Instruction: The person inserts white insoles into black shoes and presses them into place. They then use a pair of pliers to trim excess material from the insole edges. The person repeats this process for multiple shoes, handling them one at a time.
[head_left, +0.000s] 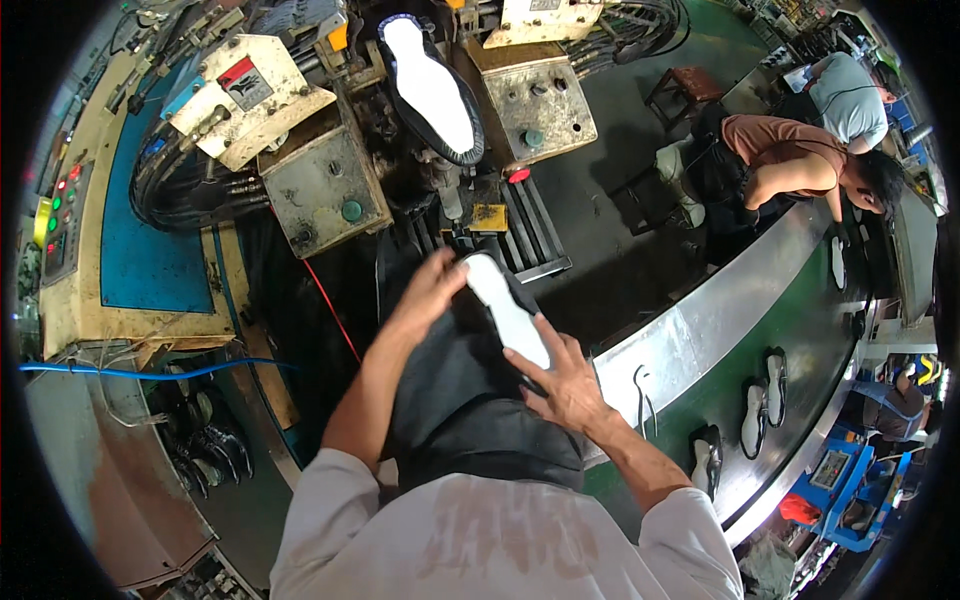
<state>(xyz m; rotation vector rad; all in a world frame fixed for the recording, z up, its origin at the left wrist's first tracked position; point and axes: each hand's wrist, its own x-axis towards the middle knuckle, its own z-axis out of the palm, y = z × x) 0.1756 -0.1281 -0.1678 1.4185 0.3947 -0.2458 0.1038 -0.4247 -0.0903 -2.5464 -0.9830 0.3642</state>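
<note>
A black shoe upper with a white insole board [507,310] lies sole-up between my hands, over my lap. My right hand [565,385] grips its near end, thumb across the white board and fingers underneath. At the far end, my left hand [430,295] closes its fingers on the edge; they are slightly blurred. Ahead, a second black shoe upper with a white bottom [435,95] sits sole-up on the machine's mount [448,190], apart from both hands.
Two worn metal control boxes [325,185] [535,105] flank the mount. On the right runs a green conveyor [725,350] with a metal rim, carrying several shoes [755,415]. A metal hook [643,395] lies on that rim. Co-workers [785,155] are at the far right. A blue hose [150,375] crosses at left.
</note>
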